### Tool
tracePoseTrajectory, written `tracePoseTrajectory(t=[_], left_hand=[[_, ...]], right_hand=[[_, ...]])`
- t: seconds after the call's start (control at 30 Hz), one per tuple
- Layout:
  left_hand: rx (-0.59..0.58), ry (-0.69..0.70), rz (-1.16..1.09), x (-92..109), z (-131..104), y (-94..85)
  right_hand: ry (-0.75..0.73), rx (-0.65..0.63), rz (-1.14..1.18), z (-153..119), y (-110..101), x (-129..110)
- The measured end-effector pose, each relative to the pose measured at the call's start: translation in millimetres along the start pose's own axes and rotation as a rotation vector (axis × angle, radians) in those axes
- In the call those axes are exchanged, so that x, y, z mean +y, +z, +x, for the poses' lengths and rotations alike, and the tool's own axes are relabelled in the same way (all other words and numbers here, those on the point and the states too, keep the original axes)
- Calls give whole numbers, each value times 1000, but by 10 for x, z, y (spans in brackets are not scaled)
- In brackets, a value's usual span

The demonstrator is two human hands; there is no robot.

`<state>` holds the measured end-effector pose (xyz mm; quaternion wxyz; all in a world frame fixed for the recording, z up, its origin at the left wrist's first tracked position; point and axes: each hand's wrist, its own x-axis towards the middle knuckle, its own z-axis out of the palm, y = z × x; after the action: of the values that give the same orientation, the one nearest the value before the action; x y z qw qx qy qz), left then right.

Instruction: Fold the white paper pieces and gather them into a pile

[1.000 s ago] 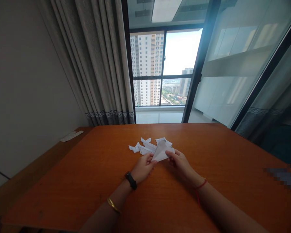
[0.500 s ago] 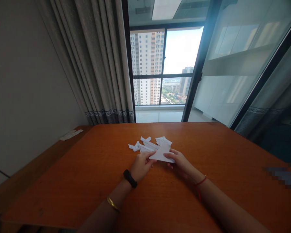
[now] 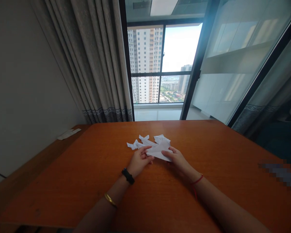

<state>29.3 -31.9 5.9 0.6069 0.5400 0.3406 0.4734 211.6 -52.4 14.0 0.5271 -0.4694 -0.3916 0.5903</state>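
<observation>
A folded sheet of white paper (image 3: 159, 151), roughly triangular, is held just above the table in front of me. My right hand (image 3: 176, 157) grips its right side, thumb on top and fingers beneath. At the left corner, my left hand (image 3: 140, 160) has that point between thumb and index finger, in a looser pinch than the right. Beyond the sheet lie several folded white paper pieces: a zigzag piece (image 3: 133, 144) at the left, long strips (image 3: 146, 141) in the middle and a flatter folded piece (image 3: 162, 138) at the right. The held sheet partly hides them.
The brown wooden table (image 3: 87, 181) extends all round my hands. White papers (image 3: 69, 133) rest on a ledge by the left wall. A grey curtain (image 3: 99, 64) and a glass door frame (image 3: 192, 87) stand behind the table. A blurred patch (image 3: 281, 174) covers something at the right edge.
My left fingers have loosened and spread a little at the sheet's left corner. The sheet's upper surface shows a crease now. The view has shifted slightly.
</observation>
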Motion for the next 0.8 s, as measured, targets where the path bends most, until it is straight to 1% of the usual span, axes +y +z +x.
tracePoseTrajectory(t=[0.13, 0.2, 0.27, 0.4, 0.63, 0.7, 0.8], left_hand=[[42, 47, -3, 26, 0, -16], [45, 64, 23, 37, -7, -28], [51, 84, 59, 47, -14, -38], [67, 99, 107, 56, -15, -61], [71, 80, 81, 53, 10, -83], [64, 73, 50, 62, 10, -67], [52, 17, -21, 64, 9, -38]], right_hand=[[120, -55, 127, -32, 29, -12], [191, -84, 143, -39, 23, -6], [227, -107, 135, -32, 7, 11], [220, -146, 124, -4, -22, 56], [192, -233, 83, -19, -15, 74], [188, -211, 77, -17, -12, 81], [142, -117, 86, -4, -4, 90]])
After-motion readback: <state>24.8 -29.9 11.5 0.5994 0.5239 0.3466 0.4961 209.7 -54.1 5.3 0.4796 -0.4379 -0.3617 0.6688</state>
